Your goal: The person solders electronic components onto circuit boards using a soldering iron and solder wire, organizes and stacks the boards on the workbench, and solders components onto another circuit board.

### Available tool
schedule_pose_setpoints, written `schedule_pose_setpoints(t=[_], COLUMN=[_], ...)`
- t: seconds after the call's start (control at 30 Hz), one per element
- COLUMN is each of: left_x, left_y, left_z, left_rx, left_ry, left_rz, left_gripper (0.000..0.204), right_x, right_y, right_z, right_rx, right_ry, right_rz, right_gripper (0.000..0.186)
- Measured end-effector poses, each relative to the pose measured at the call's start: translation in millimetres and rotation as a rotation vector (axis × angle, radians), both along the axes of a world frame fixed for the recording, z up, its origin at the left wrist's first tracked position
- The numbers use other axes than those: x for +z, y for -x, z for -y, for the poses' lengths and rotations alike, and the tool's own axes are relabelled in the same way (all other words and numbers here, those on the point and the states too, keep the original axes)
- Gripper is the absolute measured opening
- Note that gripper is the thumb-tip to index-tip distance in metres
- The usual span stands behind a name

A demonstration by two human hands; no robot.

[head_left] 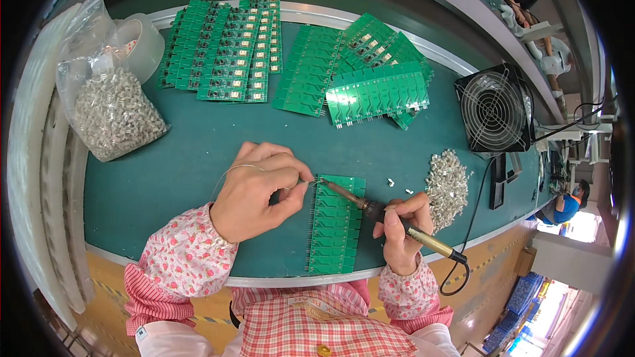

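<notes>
A green circuit board panel (335, 231) lies near the front edge of the green bench, pins along its left side. My left hand (261, 188) pinches a thin solder wire (228, 173) that loops back over the hand, its end at the panel's top left corner. In my right hand (405, 228) is a soldering iron (423, 238), held like a pen. Its tip meets the same corner, close to my left fingertips. To the right of that hand sits a heap of small white connectors (447, 188), with a few loose ones beside it.
Stacked boards with parts (225, 49) and more green panels (377, 89) lie along the back. A clear bag of white connectors (119, 112) stands left, by a tape roll (142, 46). A black fan (495, 109) is at right. The iron's cable (475, 208) runs there. Other people are beyond.
</notes>
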State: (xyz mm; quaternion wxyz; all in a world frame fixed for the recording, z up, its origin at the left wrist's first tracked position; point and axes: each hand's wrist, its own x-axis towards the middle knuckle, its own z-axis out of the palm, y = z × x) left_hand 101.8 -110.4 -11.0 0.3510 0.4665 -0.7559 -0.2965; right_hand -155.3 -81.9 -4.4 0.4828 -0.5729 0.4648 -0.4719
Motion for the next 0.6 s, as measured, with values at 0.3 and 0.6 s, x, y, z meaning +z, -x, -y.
schedule_pose_setpoints(t=[0.3, 0.6], left_x=[-0.6, -1.4], left_y=[1.5, 2.2], left_z=[0.8, 1.0], left_rx=[0.011, 0.030], left_ry=[0.031, 0.018], left_rz=[0.016, -0.001], left_gripper=[0.029, 0.029], right_x=[2.0, 1.3], right_y=[-3.1, -8.6], right_z=[-1.7, 1.8], right_rx=[-0.009, -0.094], right_ry=[0.027, -0.021], right_rz=[-0.020, 0.025], right_gripper=[0.019, 0.018])
